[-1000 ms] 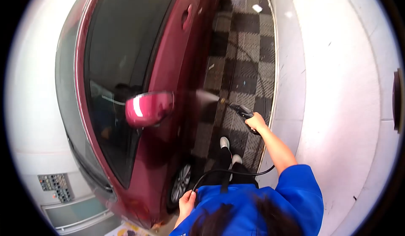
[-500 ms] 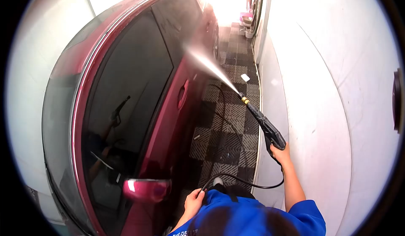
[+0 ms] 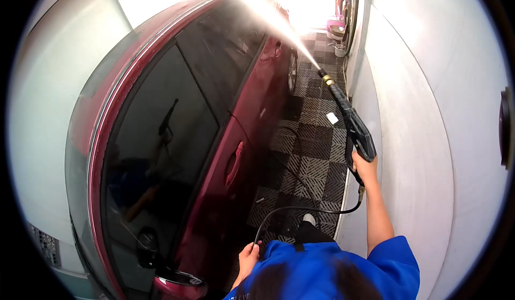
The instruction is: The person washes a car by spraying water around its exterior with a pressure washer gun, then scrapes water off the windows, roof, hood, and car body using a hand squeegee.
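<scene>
My right hand [image 3: 365, 167] is wrapped round the grip of a black pressure washer gun [image 3: 350, 119], held out ahead and angled up to the left. From its brass-collared nozzle, a white water spray [image 3: 287, 29] shoots toward the far upper side and roof of a dark red car [image 3: 249, 123]. Low at the front, my left hand [image 3: 249, 257] is closed on the black hose [image 3: 289, 209], which loops across to the base of the gun. The car's side mirror [image 3: 179, 278] is close to my left hand. Mist and glare hide the far end of the car.
A pale wall [image 3: 413, 123] runs close along my right. Between it and the car lies a narrow checkered floor [image 3: 316, 174] with hose trailing over it. A small white piece [image 3: 332, 118] lies there. Buckets [image 3: 339, 40] stand at the far right.
The gun has swung upward and farther forward, and the spray has moved from the car's side toward its far upper part. My view has shifted forward along the car; my left hand still grips the hose.
</scene>
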A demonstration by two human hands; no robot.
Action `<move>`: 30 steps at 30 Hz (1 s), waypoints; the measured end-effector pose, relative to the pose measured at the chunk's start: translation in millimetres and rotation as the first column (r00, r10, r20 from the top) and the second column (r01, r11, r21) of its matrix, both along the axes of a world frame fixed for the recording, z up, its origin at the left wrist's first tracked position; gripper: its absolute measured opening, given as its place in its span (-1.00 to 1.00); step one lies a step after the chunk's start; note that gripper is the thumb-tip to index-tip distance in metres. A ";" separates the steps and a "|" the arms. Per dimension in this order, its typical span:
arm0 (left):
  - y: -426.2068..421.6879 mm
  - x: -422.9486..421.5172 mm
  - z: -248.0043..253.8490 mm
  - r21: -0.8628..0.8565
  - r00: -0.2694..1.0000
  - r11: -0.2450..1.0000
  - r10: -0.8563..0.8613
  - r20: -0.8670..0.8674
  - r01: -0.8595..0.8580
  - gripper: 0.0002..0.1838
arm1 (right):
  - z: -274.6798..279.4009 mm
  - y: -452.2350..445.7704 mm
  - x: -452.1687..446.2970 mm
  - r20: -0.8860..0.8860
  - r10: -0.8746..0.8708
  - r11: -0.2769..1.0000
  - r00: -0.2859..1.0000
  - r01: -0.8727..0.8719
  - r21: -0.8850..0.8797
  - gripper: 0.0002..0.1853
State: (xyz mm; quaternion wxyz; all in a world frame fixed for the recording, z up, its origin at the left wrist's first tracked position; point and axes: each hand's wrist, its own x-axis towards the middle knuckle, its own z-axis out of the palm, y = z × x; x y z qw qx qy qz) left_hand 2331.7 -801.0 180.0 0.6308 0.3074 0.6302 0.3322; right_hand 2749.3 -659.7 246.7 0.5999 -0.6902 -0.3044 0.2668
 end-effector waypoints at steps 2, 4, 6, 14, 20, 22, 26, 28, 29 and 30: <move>18.7 20.6 11.7 -0.026 1.000 0.999 0.028 -0.007 -0.028 -0.76 | -8.4 29.3 20.5 -0.035 0.029 0.998 0.999 -0.031 -0.056 -0.78; 34.3 39.4 18.7 -0.059 0.999 0.998 0.035 -0.017 -0.036 -0.75 | -18.0 46.3 33.8 -0.098 0.068 0.981 0.993 -0.085 -0.174 -0.82; 50.2 54.5 20.8 -0.074 0.999 0.996 0.038 -0.026 -0.040 -0.75 | -25.2 57.0 44.6 -0.184 0.241 0.916 0.953 -0.286 -0.282 -0.87; 106.0 71.2 9.2 -0.097 0.991 0.995 -0.044 -0.124 0.032 -0.75 | -74.4 166.6 106.0 -0.108 0.070 0.950 0.992 -0.100 -0.294 -0.89; 149.6 70.7 -3.4 -0.048 0.994 0.993 0.106 -0.015 -0.107 -0.73 | -16.6 238.1 110.6 -0.258 0.123 0.984 0.958 -0.085 0.154 -0.91; 165.6 73.9 -7.6 -0.028 0.996 0.996 0.086 -0.022 -0.087 -0.72 | -14.8 252.8 119.8 -0.265 0.146 0.979 0.953 -0.100 0.178 -0.92; 188.7 85.9 -1.6 -0.065 0.998 0.997 0.041 -0.044 -0.044 -0.73 | -25.7 284.1 141.8 -0.280 0.037 0.999 0.959 -0.034 0.015 -0.93; 206.7 99.1 -0.9 -0.043 0.997 0.997 0.058 -0.041 -0.060 -0.73 | -49.9 299.5 155.9 -0.248 0.004 0.993 0.969 -0.033 -0.112 -0.92; 216.7 108.5 3.5 -0.068 0.996 0.994 0.088 0.000 -0.088 -0.72 | -63.3 304.6 160.9 -0.279 0.010 0.976 0.960 -0.070 -0.207 -0.90; 227.6 119.9 3.6 -0.084 0.996 0.992 0.094 -0.005 -0.095 -0.72 | -80.0 309.2 165.6 -0.274 0.043 0.955 0.961 -0.120 -0.271 -0.87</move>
